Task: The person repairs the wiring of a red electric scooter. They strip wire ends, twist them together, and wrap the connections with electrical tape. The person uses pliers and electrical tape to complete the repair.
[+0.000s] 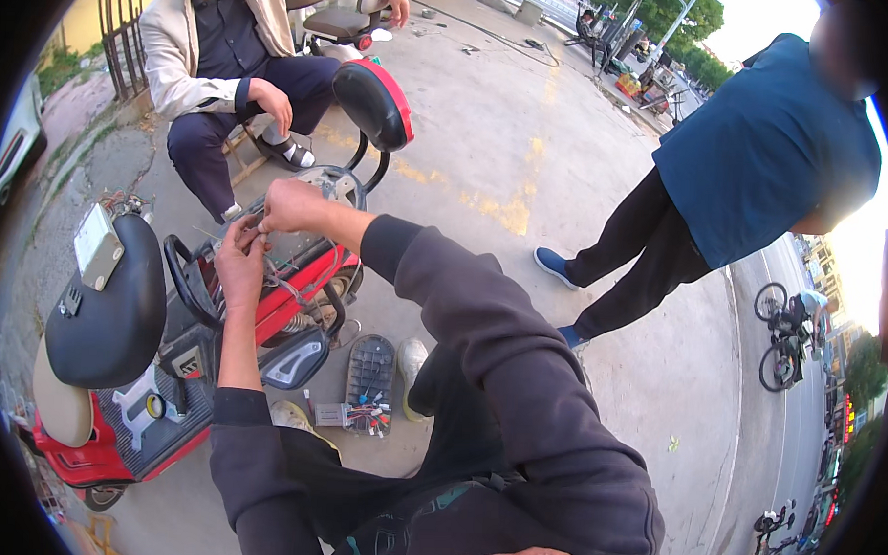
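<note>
Scooter (271,318) | left fingers (236,239), right fingers (273,214) pinched close together | hold unclear

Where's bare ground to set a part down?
Between the scooter's backrest and the standing person's shoes; also between the wearer's right sleeve and the road. Crowded: the ribbed panel and connectors between the wearer's shoes, and around the fingers.

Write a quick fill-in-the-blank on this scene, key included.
The left grip is beside the ____ grip above the scooter.
The white box rests on the black ____.
The person standing at right wears a ____ top.
Missing words: right; seat; blue.
</note>
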Demonstrator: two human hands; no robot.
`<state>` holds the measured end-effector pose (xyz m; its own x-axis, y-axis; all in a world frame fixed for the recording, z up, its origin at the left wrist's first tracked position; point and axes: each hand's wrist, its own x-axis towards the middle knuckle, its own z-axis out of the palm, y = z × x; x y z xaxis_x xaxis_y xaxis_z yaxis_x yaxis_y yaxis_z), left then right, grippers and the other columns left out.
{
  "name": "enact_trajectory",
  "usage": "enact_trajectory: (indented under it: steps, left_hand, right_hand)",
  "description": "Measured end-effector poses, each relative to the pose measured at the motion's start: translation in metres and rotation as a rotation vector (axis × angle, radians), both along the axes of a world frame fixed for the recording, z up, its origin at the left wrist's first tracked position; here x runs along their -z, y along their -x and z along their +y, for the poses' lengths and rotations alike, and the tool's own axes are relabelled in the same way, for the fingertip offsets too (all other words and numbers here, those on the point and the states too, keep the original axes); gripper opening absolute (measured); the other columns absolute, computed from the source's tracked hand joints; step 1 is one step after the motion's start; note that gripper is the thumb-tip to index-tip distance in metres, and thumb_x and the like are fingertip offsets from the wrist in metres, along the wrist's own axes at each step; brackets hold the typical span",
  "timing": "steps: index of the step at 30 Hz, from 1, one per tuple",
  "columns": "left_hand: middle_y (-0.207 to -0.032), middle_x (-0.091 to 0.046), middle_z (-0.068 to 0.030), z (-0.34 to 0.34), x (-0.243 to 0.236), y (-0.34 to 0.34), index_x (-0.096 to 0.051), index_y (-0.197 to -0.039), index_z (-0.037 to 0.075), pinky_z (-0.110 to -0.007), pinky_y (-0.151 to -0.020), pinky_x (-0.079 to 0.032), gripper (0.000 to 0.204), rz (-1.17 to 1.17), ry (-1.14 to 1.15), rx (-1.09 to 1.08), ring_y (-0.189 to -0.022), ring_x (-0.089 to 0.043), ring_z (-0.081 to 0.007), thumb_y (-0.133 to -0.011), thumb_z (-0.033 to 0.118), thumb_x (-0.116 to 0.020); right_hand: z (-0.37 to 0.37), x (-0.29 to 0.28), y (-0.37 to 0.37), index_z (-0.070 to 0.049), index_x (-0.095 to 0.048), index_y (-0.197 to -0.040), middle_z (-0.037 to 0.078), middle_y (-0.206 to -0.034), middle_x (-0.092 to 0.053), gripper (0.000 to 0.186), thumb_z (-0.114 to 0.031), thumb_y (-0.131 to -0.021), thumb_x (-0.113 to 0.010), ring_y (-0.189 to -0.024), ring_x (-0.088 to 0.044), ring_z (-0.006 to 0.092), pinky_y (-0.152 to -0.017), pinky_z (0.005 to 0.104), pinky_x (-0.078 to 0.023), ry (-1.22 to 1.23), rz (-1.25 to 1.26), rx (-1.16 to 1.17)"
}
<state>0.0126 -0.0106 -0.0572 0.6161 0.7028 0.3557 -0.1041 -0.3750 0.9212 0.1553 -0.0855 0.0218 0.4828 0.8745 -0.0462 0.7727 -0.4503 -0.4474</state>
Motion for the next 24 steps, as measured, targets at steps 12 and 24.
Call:
enact_trajectory:
  steps: [12,24]
  left_hand:
    - [-0.103,-0.075,-0.0070,0.009,0.007,-0.005,-0.065,-0.124,-0.002,-0.023,-0.068,-0.054,0.033,-0.114,0.210,0.057,-0.081,-0.069,-0.0085,-0.092,0.000,-0.069]
    - [-0.107,-0.073,-0.0107,0.002,-0.001,0.002,-0.058,-0.129,-0.004,-0.027,-0.069,-0.059,0.035,-0.193,0.247,0.067,-0.084,-0.073,-0.0147,-0.095,-0.003,-0.063]
  right_hand:
    - [0.005,-0.005,0.023,-0.004,-0.077,-0.098,0.023,-0.106,-0.070,0.041,-0.042,-0.090,-0.066,-0.104,-0.068,0.0389,-0.089,0.0501,-0.054,-0.007,-0.380,-0.163]
    - [0.017,0.006,-0.007,-0.001,-0.075,-0.086,0.026,-0.090,-0.070,0.036,-0.034,-0.092,-0.062,-0.087,-0.068,0.0440,-0.081,0.0516,-0.053,-0.080,-0.336,-0.445]
